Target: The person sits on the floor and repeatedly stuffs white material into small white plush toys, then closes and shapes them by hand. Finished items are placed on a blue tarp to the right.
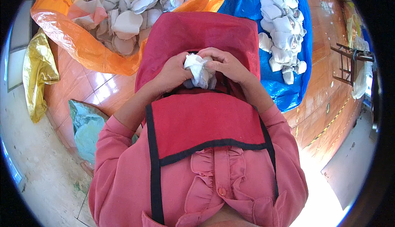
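Note:
Over my lap, a small bunched piece of white fabric (197, 69) is held between both hands. My left hand (172, 74) grips its left side, thumb near the top. My right hand (226, 63) pinches its upper right edge with thumb and fingers. The fabric's lower part looks greyish and layered; its full shape is hidden by the folds and fingers. Below and around it lies the red apron (206, 119) with black trim, its lower part spread over my knees.
An orange plastic sack (120, 61) at upper left holds many flat white fabric pieces (128, 23). On a blue plastic sheet (287, 94) at right lies a pile of shaped white fabric pieces (282, 38). Yellow (38, 72) and green plastic bags (89, 137) lie left; a dark stool (351, 60) is far right.

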### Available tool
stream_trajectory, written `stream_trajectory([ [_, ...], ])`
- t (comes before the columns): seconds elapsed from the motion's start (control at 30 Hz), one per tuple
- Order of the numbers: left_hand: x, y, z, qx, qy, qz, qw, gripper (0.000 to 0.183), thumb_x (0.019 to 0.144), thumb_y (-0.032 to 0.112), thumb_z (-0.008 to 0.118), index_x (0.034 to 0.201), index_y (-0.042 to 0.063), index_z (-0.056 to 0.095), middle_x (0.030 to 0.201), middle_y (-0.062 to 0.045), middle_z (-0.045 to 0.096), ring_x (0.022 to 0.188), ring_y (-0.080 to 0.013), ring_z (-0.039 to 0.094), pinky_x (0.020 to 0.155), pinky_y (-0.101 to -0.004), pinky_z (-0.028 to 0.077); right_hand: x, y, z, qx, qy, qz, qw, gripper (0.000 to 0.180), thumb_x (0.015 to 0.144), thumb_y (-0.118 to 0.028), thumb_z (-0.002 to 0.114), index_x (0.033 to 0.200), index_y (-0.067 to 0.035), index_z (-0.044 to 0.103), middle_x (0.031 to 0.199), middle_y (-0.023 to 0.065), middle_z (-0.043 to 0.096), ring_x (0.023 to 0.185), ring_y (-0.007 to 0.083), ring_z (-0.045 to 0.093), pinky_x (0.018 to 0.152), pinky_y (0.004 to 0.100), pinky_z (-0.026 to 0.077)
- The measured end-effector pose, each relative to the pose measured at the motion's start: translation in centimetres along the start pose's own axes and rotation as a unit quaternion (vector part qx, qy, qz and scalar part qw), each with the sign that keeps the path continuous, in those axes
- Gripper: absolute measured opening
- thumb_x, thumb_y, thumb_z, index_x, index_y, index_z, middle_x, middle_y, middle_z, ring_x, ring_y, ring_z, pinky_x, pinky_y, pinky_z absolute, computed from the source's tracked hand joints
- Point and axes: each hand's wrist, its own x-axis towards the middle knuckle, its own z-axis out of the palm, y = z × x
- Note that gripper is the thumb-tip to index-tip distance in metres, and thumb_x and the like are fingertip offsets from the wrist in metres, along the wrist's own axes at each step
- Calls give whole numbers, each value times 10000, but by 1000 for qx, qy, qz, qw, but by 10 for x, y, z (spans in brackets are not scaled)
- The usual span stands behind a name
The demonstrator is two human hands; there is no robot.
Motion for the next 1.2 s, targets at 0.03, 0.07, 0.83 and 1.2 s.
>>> stream_trajectory([
  [0.03,1,0,5,10,16,19,1000,295,818,26,688,1104,45,620,998,-19,650,923,-130,610,817,-286,493,1,-2,-2,-7,-8,-7,1000,372,871,-182,674,1217,-61,613,1178,42,600,1131,165,541,988,322,422],
  [0.07,2,3,7,5,22,16,1000,270,812,19,689,1073,45,623,976,-17,649,907,-128,609,801,-288,492,2,-3,-4,-15,-17,-15,1000,364,860,-194,695,1190,-57,626,1169,43,602,1120,165,544,983,321,424],
  [0.83,-7,-14,2,-276,-78,-2,958,197,874,41,643,1066,53,683,987,-20,613,937,-127,585,840,-263,454,-1,35,20,-251,131,-102,954,350,711,-141,719,976,-39,514,945,147,559,900,316,580,806,388,475],
  [1.2,5,9,25,210,150,189,947,170,808,32,659,970,75,681,821,-62,566,756,-195,578,681,-316,461,22,64,33,-284,279,-37,917,263,763,-125,665,988,-70,540,948,161,632,918,355,622,769,435,482],
])
